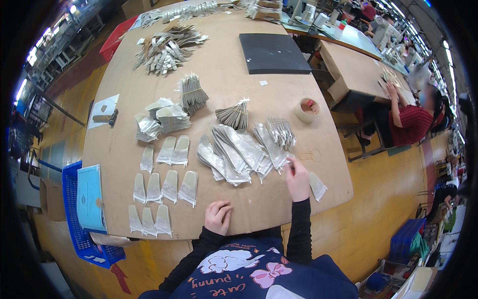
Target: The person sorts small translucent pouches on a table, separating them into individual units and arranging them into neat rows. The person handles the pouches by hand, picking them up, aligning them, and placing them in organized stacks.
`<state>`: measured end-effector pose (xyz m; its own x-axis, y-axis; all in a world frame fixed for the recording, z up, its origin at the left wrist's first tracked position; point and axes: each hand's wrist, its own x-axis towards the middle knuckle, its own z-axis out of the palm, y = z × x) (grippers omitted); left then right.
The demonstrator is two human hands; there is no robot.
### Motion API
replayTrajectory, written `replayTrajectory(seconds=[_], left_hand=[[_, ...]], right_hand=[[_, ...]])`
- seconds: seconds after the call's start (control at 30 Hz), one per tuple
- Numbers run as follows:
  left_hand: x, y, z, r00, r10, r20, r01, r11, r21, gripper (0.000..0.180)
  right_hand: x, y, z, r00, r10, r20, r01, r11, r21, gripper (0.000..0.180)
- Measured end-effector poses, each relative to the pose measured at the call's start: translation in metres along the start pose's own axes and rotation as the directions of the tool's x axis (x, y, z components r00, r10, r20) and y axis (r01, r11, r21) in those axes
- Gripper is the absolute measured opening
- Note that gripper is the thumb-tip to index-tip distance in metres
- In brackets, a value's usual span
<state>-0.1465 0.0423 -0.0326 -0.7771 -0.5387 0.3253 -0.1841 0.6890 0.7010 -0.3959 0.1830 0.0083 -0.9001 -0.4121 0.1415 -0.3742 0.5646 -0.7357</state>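
Right-hand fingers (298, 166) were closed around a small red object (293, 171) beside silvery pouches (247, 152), frame centre; light pressure seemed advisable. Left-hand fingers (219, 205) lay loosely curled, apparently empty.

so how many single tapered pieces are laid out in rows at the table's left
10 tapered pieces: three in the far row, four in the middle row and three in the near row. Any lying underneath would be hidden.

Red item (293, 171) mostly hidden in right hand (298, 183), shirt (313, 276) cut by lower edge
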Motion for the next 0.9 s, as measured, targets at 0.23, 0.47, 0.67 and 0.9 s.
replayTrajectory(seconds=[0.23,0.47,0.67,0.9], left_hand=[[0.003,0.000,0.001,1.000,-0.009,-0.004,0.009,1.000,-0.008,0.014],[0.005,-0.002,-0.002,0.953,-0.296,0.065,0.303,0.933,-0.195,0.029],[0.056,-0.016,0.020,0.876,-0.477,0.068,0.360,0.555,-0.750,0.065],[0.094,-0.027,0.025,0.923,-0.379,0.072,0.381,0.868,-0.319,0.056]], right_hand=[[0.026,0.022,-0.016,0.999,0.011,-0.038,-0.014,0.995,-0.098,0.020],[0.016,-0.025,0.005,0.956,-0.217,0.198,0.178,0.964,0.197,0.024],[0.042,-0.043,0.060,0.923,-0.285,0.260,0.287,0.957,0.028,0.045],[0.020,-0.030,0.038,0.964,-0.167,0.207,0.176,0.984,-0.028,0.032]])
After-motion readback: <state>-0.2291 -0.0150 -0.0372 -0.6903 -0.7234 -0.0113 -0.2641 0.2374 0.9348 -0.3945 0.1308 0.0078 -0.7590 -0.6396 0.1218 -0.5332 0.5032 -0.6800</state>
